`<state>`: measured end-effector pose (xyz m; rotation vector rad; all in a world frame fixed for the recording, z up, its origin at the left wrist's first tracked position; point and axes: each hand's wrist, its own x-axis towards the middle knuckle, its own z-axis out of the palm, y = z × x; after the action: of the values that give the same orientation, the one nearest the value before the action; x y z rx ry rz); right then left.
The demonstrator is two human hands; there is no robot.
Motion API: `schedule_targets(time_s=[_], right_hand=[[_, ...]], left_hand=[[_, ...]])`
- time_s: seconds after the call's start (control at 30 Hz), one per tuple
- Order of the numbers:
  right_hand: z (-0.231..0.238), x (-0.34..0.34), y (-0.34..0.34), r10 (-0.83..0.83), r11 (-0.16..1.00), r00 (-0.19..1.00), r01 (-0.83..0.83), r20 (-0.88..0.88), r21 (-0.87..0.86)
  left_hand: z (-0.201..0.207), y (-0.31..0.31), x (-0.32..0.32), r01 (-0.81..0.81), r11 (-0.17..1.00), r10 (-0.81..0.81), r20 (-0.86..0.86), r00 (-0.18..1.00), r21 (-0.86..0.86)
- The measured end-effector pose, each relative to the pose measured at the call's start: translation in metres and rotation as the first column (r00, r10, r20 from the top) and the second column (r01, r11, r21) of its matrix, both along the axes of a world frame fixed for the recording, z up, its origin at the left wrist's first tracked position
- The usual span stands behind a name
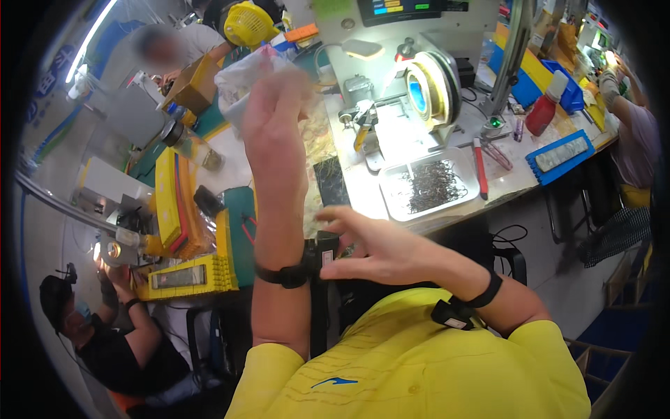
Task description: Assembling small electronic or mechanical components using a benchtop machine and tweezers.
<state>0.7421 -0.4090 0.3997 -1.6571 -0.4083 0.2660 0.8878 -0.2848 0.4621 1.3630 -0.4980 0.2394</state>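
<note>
My left hand (272, 133) is raised over the left part of the bench, in front of a white plastic bag (232, 87). Its fingers are smeared by motion, and I cannot make out whether they hold anything. A black band with a small black box (326, 253) is strapped round my left wrist. Right beside that box, my right hand (391, 248) has its thumb and fingers spread; whether they touch the box is unclear. A similar black device (452, 315) is on my right wrist.
A white tray (388, 199) of small dark wire-like pieces lies at the bench edge, near red-handled pliers (481, 167). Behind stand a lit machine with a reel (427, 91) and a red bottle (543, 115). Yellow trays (167, 202) and a glass jar (199, 150) are left. Other people work nearby.
</note>
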Motion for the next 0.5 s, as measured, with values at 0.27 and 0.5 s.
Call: schedule_targets(time_s=[0.27,0.5], right_hand=[[-0.008,-0.009,0.023,-0.067,0.894,0.968,0.167,-0.243,0.415],[-0.004,-0.020,0.021,-0.153,0.972,0.980,0.173,-0.126,0.162]], left_hand=[[-0.019,-0.004,0.028,-0.481,0.821,0.217,0.611,0.761,0.308],[0.004,-0.019,0.024,-0.675,0.732,0.219,0.906,0.363,0.094]])
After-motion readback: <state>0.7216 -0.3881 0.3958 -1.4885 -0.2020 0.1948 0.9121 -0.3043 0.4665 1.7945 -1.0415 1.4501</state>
